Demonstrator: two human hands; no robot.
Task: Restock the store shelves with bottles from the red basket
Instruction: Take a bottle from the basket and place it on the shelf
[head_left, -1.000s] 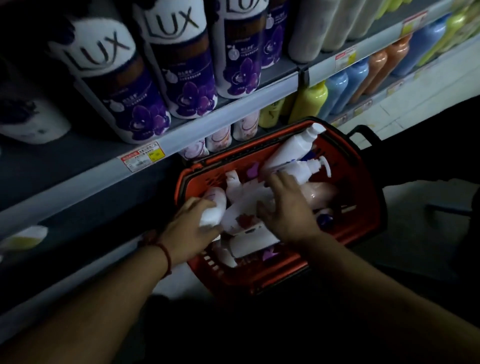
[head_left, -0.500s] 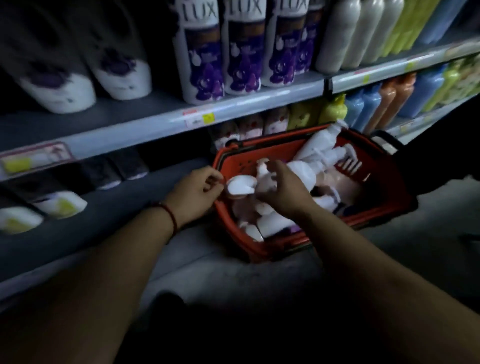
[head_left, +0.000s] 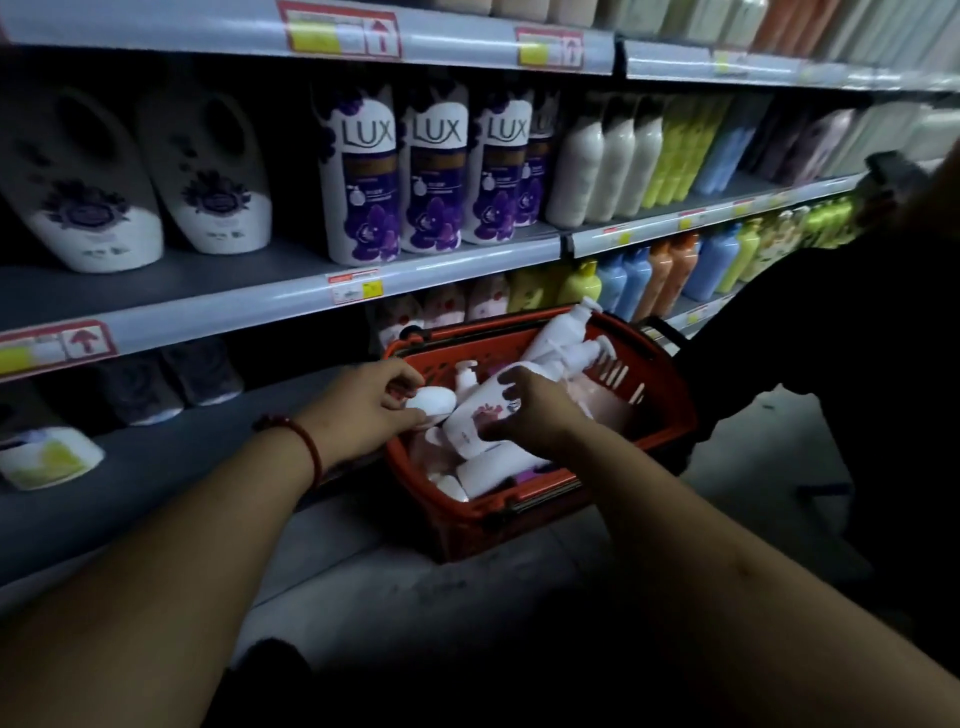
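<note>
A red basket (head_left: 670, 415) stands on the floor in front of the lowest shelf, filled with several white and pink pump bottles. My left hand (head_left: 369, 410) pinches the end of a small white bottle (head_left: 432, 401) at the basket's left rim. My right hand (head_left: 530, 410) is curled round a larger white bottle with a pink flower print (head_left: 475, 415) lying in the basket. More pump bottles (head_left: 563, 338) lean against the basket's far side.
The lowest shelf (head_left: 171, 467) left of the basket holds a few bottles with open room between them. The shelf above carries purple LUX bottles (head_left: 363, 182) and white, yellow and blue bottles. A dark figure (head_left: 857, 322) stands at the right.
The view has lifted and pulled back, showing more shelves. My left hand rose from inside the basket to its left rim with the small white bottle. My right hand stays on the printed bottle.
</note>
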